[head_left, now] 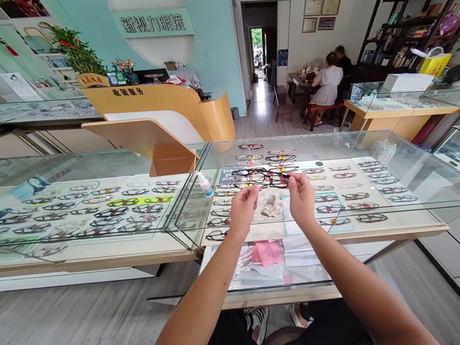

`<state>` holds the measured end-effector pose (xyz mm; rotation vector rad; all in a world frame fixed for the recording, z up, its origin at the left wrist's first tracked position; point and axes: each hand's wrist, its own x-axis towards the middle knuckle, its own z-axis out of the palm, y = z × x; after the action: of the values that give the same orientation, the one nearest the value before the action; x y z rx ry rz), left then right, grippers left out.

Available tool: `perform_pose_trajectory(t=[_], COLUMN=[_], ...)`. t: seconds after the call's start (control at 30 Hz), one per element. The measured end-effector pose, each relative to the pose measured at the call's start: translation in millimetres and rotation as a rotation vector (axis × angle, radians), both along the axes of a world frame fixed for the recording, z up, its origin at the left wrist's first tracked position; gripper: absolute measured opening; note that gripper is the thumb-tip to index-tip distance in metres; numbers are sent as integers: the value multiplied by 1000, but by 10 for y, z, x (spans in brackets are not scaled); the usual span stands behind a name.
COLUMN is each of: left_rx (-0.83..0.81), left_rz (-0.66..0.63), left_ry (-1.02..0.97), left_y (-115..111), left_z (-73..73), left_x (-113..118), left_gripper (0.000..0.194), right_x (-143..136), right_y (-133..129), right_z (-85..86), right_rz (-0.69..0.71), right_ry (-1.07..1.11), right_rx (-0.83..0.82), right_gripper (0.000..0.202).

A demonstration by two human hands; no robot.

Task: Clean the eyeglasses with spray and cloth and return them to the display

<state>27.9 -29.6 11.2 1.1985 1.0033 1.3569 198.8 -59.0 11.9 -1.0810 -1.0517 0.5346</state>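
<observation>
Both hands hold one pair of dark-framed glasses [264, 178] above the glass display case [403, 216]. My left hand [244, 209] pinches the left side of the frame. On the other side, my right hand [302, 196] is closed round the right part. Beneath and between the hands a crumpled beige cloth [272, 206] lies on the case. A small white bottle [205, 184] with a blue label stands upright to the left of my left hand. Rows of glasses [355, 196] show through the glass around the hands.
Another glass case [73, 249] with glasses stands at the left, beside a tilted wooden panel [134, 134]. Below the hands is an open drawer [281, 296] with papers and plastic bags. Two people [328, 81] sit at a table at the back right.
</observation>
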Motion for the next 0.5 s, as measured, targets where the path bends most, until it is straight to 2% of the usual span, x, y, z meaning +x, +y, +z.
perform_pose_trajectory(t=[0.1,0.3,0.4,0.5], left_rx=[-85,-193,-158,-61], left_rz=[-95,-71,-55,3], left_ry=[-138,-309,-301,-163], left_y=[-40,2,30,30], left_z=[75,111,101,94], left_x=[13,-41,-65,-65], left_gripper=[57,59,54,50], right_x=[-65,-156,-164,-150], right_y=[-118,-185,-186,-179], right_z=[-8,-6,5,10], right_rz=[-25,146,157,82], right_ry=[-289,-611,-685,-663], right_rx=[53,162,211,197], right_gripper=[38,28,31,37])
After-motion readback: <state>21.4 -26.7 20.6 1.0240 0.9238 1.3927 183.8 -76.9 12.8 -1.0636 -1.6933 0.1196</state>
